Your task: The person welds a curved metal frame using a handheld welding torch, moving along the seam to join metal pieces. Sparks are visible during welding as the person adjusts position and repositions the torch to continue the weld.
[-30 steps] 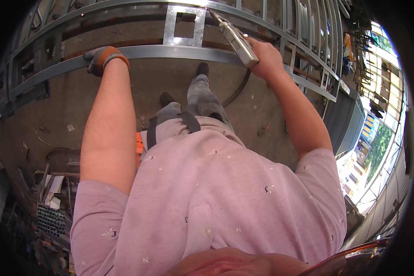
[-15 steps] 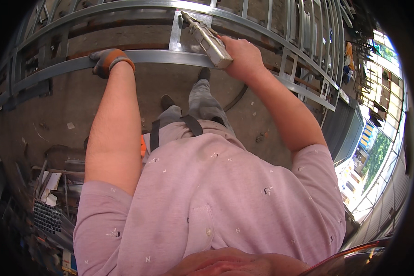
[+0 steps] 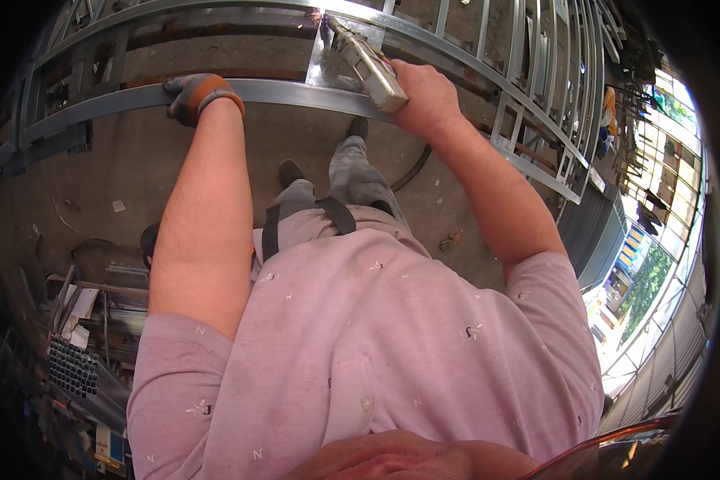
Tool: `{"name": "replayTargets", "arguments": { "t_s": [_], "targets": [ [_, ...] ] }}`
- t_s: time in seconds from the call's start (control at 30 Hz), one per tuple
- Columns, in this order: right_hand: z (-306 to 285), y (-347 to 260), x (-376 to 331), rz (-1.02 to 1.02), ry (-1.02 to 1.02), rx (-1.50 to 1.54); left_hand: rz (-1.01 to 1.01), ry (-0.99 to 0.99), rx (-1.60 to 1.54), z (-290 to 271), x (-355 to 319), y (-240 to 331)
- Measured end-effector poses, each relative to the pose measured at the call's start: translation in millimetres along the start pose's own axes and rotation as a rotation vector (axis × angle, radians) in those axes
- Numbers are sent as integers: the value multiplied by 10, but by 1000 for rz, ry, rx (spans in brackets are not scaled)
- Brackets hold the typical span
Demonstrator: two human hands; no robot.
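Observation:
My left hand (image 3: 194, 94), in a grey and orange work glove, grips a curved grey metal bar (image 3: 296, 92) of a steel frame. My right hand (image 3: 426, 98) is bare and closed around the handle of a silver welding torch (image 3: 366, 60). The torch tip points up and left at a flat upright plate (image 3: 322, 60) between two frame bars, where a small bright spark shows at the joint. A dark cable (image 3: 412, 166) trails down from the torch toward the floor.
The frame continues right as a row of vertical bars (image 3: 536, 72). Below lies a concrete floor (image 3: 96, 176) with my shoes (image 3: 290, 172) on it. Stacked metal tubes and scrap (image 3: 76, 352) sit at the lower left. Bright windows (image 3: 656, 240) line the right.
My right hand has carried the torch up and to the left, bringing its tip onto the plate's top joint, where a spark now shows. My left hand keeps its grip on the bar.

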State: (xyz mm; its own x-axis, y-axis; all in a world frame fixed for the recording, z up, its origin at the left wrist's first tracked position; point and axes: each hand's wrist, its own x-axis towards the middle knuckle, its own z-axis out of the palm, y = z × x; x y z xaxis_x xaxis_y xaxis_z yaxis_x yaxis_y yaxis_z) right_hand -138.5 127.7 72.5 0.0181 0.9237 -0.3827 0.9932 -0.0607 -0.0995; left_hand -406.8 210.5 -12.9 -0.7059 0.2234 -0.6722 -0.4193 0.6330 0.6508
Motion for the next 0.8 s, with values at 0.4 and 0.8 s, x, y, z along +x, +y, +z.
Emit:
{"name": "replayTargets", "arguments": {
  "t_s": [0.4, 0.8],
  "targets": [
    [4, -12, 2, 19, 1, -27, 8, -22, -159, 101, 273, -171],
    [22, 18, -13, 28, 5, -40, -11, 2, -44, 19, 99, -56]
  ]
}}
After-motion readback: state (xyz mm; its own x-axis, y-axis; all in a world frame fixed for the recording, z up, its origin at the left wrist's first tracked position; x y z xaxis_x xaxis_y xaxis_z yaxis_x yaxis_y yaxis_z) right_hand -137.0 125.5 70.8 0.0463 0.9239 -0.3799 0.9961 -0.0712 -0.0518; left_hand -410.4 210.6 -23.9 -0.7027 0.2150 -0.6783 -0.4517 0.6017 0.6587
